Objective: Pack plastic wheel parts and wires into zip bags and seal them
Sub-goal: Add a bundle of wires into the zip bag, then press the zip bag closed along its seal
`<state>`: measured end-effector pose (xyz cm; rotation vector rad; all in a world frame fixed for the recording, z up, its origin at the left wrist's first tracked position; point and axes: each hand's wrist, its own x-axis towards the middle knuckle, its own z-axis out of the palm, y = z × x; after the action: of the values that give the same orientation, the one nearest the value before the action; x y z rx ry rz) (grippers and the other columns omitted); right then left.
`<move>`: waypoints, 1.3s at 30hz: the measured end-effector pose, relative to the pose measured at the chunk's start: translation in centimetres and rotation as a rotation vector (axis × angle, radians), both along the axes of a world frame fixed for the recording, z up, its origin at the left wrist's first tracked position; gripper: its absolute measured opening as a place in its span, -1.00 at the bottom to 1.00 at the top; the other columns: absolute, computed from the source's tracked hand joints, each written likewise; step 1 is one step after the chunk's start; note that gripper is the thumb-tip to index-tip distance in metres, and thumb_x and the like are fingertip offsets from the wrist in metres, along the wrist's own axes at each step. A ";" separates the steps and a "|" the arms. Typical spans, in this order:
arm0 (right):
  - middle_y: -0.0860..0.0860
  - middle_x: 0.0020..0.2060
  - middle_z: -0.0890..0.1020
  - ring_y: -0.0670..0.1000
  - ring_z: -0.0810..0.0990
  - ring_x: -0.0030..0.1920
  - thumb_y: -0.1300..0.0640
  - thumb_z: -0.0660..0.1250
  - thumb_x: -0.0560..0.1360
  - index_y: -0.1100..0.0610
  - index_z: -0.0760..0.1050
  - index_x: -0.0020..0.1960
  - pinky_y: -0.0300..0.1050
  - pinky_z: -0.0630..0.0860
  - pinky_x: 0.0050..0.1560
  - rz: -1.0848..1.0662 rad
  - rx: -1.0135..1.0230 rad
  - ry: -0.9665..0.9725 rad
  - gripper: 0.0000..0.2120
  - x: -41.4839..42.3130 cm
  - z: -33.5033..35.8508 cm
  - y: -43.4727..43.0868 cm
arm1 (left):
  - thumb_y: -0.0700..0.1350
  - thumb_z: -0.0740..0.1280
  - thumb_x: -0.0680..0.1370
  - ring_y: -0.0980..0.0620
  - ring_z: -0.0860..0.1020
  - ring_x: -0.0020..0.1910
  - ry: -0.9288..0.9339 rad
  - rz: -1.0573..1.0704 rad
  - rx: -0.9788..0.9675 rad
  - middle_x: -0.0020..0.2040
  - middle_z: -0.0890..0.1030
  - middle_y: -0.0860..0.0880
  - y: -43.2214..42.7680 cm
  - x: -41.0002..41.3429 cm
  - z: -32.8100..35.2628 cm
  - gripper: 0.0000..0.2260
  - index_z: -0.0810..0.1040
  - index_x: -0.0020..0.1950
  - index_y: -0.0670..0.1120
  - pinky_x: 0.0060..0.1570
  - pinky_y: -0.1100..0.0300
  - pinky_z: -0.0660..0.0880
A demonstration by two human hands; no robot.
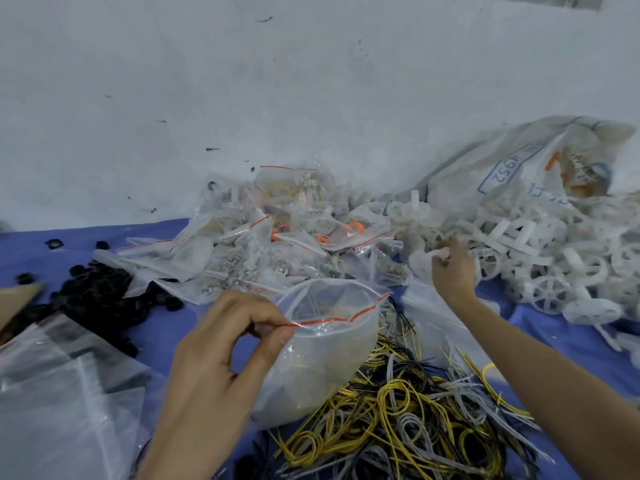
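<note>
Nearest, tangled wires [391, 420] sprawl under the open zip bag [329, 362], its red-striped rim pinched by the left hand [221, 344]; black parts [100, 299] lie left; farther, the right hand [450, 271] grasps a white wheel part [439, 252] beside the wheel pile [540, 261]; filled bags [277, 233] heap behind.

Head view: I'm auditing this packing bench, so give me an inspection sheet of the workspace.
Surface: blue cloth, mostly covered.
Job's things: open zip bag with red strip; heap of white wheels at right; filled bags at the back.
Clutter: black parts and stacked empty bags at left; printed sack behind the wheels.
Grips: left hand pinches the bag's rim; right hand grips a white wheel on the heap.
Cables: loose yellow, black and grey wires in front, partly under the bag.
Surroundings: pale marked wall.
</note>
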<state>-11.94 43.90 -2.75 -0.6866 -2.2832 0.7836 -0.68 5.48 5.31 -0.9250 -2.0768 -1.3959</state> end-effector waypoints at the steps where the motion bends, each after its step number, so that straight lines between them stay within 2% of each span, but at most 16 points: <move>1: 0.26 -0.07 0.55 0.12 0.49 -0.28 0.30 0.21 0.52 0.18 0.43 0.08 -0.14 0.36 -0.33 0.031 -0.168 0.162 -0.85 0.4 1.8 -1.4 | 0.06 0.26 0.50 0.09 0.52 -0.13 0.019 0.011 -0.021 -0.13 0.49 0.12 0.0 0.0 0.1 -0.94 0.49 -0.15 0.13 -0.12 0.32 0.39; 4: 0.15 -0.27 0.59 -0.02 0.57 -0.36 0.37 0.21 0.50 0.18 0.51 -0.06 -0.19 0.50 -0.31 0.411 -0.738 0.446 -0.84 2.3 8.6 -6.4 | 0.02 0.22 0.53 0.15 0.50 -0.03 0.109 0.053 -0.100 -0.08 0.48 0.10 -0.1 0.3 0.3 -0.91 0.47 -0.15 0.10 -0.04 0.40 0.34; 7: 0.06 -0.27 0.66 -0.01 0.64 -0.26 0.27 0.30 0.36 0.16 0.62 -0.12 -0.19 0.56 -0.22 1.067 -1.126 0.276 -0.84 5.8 13.6 -11.7 | 0.00 0.21 0.54 0.19 0.49 0.01 0.132 0.039 -0.103 -0.04 0.46 0.10 0.2 0.7 0.6 -0.92 0.46 -0.12 0.08 -0.02 0.45 0.31; 9: 0.11 -0.24 0.61 -0.02 0.61 -0.25 0.28 0.29 0.34 0.17 0.60 -0.07 -0.24 0.54 -0.26 1.279 -0.932 0.044 -0.80 7.5 14.8 -14.3 | 0.00 0.21 0.54 0.20 0.48 0.01 0.132 0.027 -0.101 -0.03 0.43 0.13 0.3 1.0 0.7 -0.93 0.46 -0.11 0.11 -0.04 0.46 0.31; 11: 0.16 -0.23 0.52 -0.04 0.53 -0.24 0.35 0.30 0.44 0.20 0.58 -0.04 -0.30 0.49 -0.21 1.348 -0.513 -0.151 -0.85 8.6 15.2 -16.3 | 0.03 0.20 0.54 0.21 0.47 -0.03 0.145 0.049 -0.105 -0.04 0.41 0.15 0.0 1.1 0.8 -0.93 0.46 -0.11 0.13 -0.08 0.46 0.32; 14: -0.18 -0.24 0.60 -0.23 0.49 -0.26 0.28 0.33 0.51 0.18 0.61 0.02 -0.33 0.41 -0.14 1.214 0.177 -0.377 -0.87 9.4 15.1 -17.5 | 0.03 0.22 0.53 0.21 0.48 -0.02 0.124 0.064 -0.082 -0.05 0.42 0.15 -0.7 1.0 0.9 -0.93 0.47 -0.12 0.13 -0.07 0.48 0.31; 16: -0.13 -0.01 0.65 -0.19 0.56 -0.05 0.05 0.29 0.55 0.07 0.58 0.18 -0.18 0.45 0.04 1.112 0.462 -0.447 -0.76 10.0 14.6 -18.0 | 0.02 0.23 0.52 0.21 0.48 -0.03 0.124 0.054 -0.080 -0.07 0.42 0.15 -0.8 1.0 1.1 -0.94 0.47 -0.13 0.12 -0.06 0.49 0.30; 18: -0.08 0.15 0.62 -0.12 0.54 0.14 -0.23 0.16 0.52 -0.03 0.54 0.23 -0.10 0.40 0.22 1.078 0.436 -0.473 -0.58 10.9 14.8 -18.2 | 0.01 0.24 0.51 0.23 0.48 -0.05 0.155 0.050 -0.091 -0.09 0.42 0.17 -0.6 1.2 1.3 -0.95 0.47 -0.14 0.11 -0.06 0.48 0.31; 20: -0.12 0.01 0.65 -0.14 0.55 0.04 -0.38 0.10 0.41 -0.06 0.57 0.06 -0.08 0.32 0.24 1.021 0.549 -0.479 -0.49 11.6 15.6 -17.5 | 0.00 0.24 0.50 0.26 0.47 -0.07 0.178 0.081 -0.085 -0.12 0.42 0.17 -0.7 1.3 1.6 -0.96 0.47 -0.14 0.10 -0.08 0.46 0.32; 22: -0.06 -0.12 0.62 -0.09 0.52 -0.06 -0.25 0.26 0.45 0.03 0.56 -0.09 -0.05 0.30 0.18 0.952 0.729 -0.392 -0.65 12.2 16.3 -16.5 | 0.01 0.24 0.49 0.30 0.46 -0.06 0.187 0.138 -0.064 -0.10 0.44 0.17 -1.5 1.4 1.9 -0.96 0.46 -0.15 0.10 -0.08 0.50 0.30; 24: 0.05 0.02 0.57 0.01 0.46 0.07 0.03 0.40 0.47 0.16 0.59 -0.15 -0.05 0.35 0.16 0.964 0.782 -0.124 -0.82 12.9 16.0 -15.7 | 0.02 0.26 0.48 0.29 0.46 -0.03 0.173 0.162 -0.016 -0.06 0.45 0.19 -2.2 1.6 2.1 -0.96 0.48 -0.16 0.11 -0.05 0.50 0.30; 26: 0.09 0.22 0.49 0.07 0.36 0.26 0.09 0.45 0.43 0.18 0.61 -0.19 -0.10 0.30 0.25 0.934 0.776 0.017 -0.86 13.8 15.6 -15.2 | 0.04 0.30 0.44 0.22 0.49 0.00 0.096 0.113 0.036 -0.02 0.45 0.21 -2.7 2.0 2.2 -0.96 0.52 -0.17 0.11 -0.01 0.43 0.37; 28: 0.08 0.14 0.56 0.05 0.47 0.18 0.11 0.47 0.42 0.19 0.61 -0.17 -0.02 0.42 0.20 0.951 0.643 -0.042 -0.86 14.7 15.5 -14.4 | -0.02 0.40 0.43 0.19 0.54 -0.03 0.025 0.068 -0.014 -0.01 0.50 0.21 -3.0 2.6 2.0 -0.92 0.54 -0.14 0.16 -0.03 0.40 0.44; 31: 0.02 -0.23 0.65 -0.06 0.61 -0.19 0.22 0.48 0.40 0.20 0.62 -0.13 0.01 0.55 -0.08 1.019 0.402 -0.086 -0.92 16.2 15.2 -13.0 | -0.23 0.46 0.44 0.21 0.58 -0.16 -0.057 0.073 -0.150 -0.12 0.60 0.20 -3.0 4.1 2.3 -0.61 0.53 -0.01 0.29 -0.14 0.46 0.43; 35: -0.06 -0.23 0.67 -0.17 0.62 -0.20 0.24 0.47 0.41 -0.13 0.48 0.06 -0.25 0.53 -0.06 1.014 0.287 0.005 -0.64 18.3 14.3 -12.3 | -0.04 0.40 0.41 0.21 0.55 -0.11 -0.095 0.058 -0.213 -0.17 0.60 0.20 -3.0 5.9 4.0 -0.48 0.36 0.20 0.48 -0.07 0.43 0.39; 39: -0.04 -0.18 0.69 -0.16 0.61 -0.16 0.21 0.48 0.40 0.07 0.64 -0.01 -0.20 0.54 -0.07 1.005 0.393 -0.020 -0.82 19.4 13.7 -11.4 | 0.00 0.40 0.37 0.36 0.55 -0.10 0.027 0.102 -0.411 -0.25 0.60 0.33 -3.2 6.8 5.3 -0.42 0.28 0.28 0.42 0.09 0.55 0.33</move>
<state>7.44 32.48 10.92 0.7007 -2.6343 0.6811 6.08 2.23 10.62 -0.9682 -2.4012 -0.9141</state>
